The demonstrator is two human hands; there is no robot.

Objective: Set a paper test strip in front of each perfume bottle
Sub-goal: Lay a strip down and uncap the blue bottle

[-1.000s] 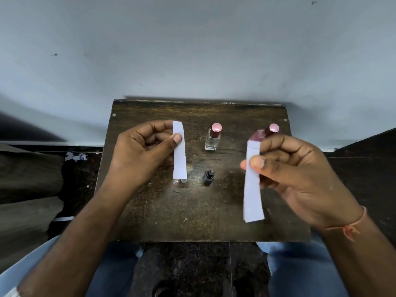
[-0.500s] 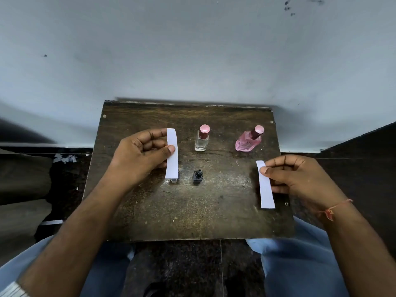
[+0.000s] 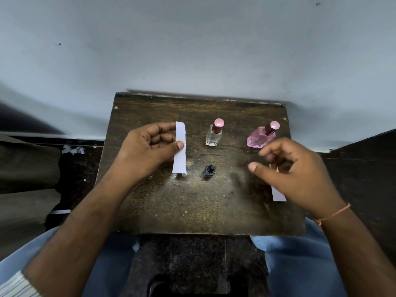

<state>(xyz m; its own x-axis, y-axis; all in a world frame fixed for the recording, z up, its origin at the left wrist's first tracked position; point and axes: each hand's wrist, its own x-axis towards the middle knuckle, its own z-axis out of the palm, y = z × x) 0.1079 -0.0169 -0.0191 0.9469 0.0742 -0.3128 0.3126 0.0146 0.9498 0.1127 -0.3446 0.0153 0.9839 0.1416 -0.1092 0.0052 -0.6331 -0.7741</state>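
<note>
The left hand (image 3: 147, 151) pinches a white paper test strip (image 3: 179, 147) between thumb and curled fingers, holding it above the dark, scuffed wooden board (image 3: 192, 202), while the right hand (image 3: 297, 168) hovers with fingers loosely spread and nothing in its grasp over a second strip (image 3: 278, 195) lying flat near the board's right edge, in front of the pink faceted bottle (image 3: 261, 137). To finish well, the person should probably lower the held strip gently and lay it flat, lengthwise, just in front of a bottle without brushing it; the thin paper is light and may curl or slide. The clear rectangular glass bottle (image 3: 214, 133) carries a glossy pink cap, and the small dark bottle (image 3: 209, 171) stands nearer. A small clear item peeks from below the held strip; what it is cannot be told.
</note>
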